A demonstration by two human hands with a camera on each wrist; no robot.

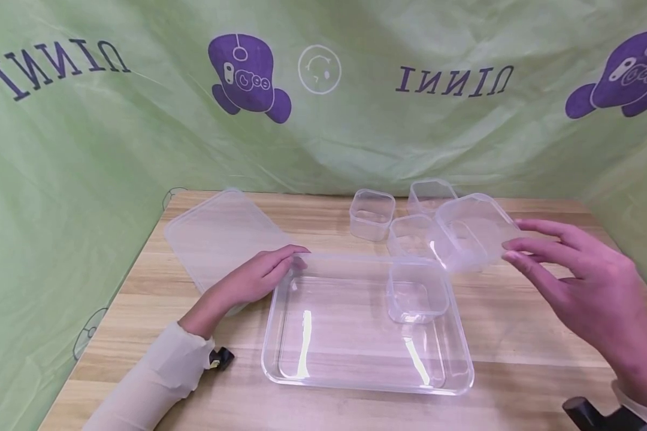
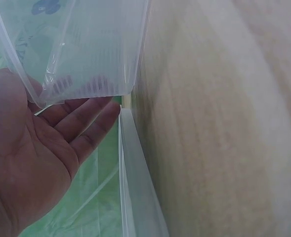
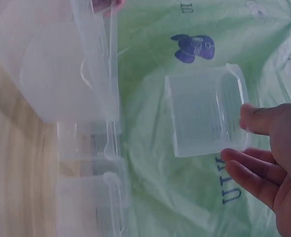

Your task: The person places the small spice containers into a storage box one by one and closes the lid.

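My left hand (image 1: 256, 276) grips the back left corner of a large clear plastic container (image 1: 366, 388), its thumb and fingers on either side of the rim in the left wrist view. Inside that container, toward the back right, stands a small clear plastic box (image 1: 417, 311). Raised above the table at the right, another small clear box (image 3: 197, 113) is pinched at its rim between the thumb and fingers of my right hand (image 1: 593, 281). It is tilted and overlaps the boxes behind it in the head view.
Several more small clear boxes (image 1: 372, 222) stand behind the large container. A flat translucent lid (image 1: 221, 230) lies at the left of the wooden table (image 1: 517, 371), partly behind my left arm. Green printed cloth (image 1: 356, 149) rises at the back and sides.
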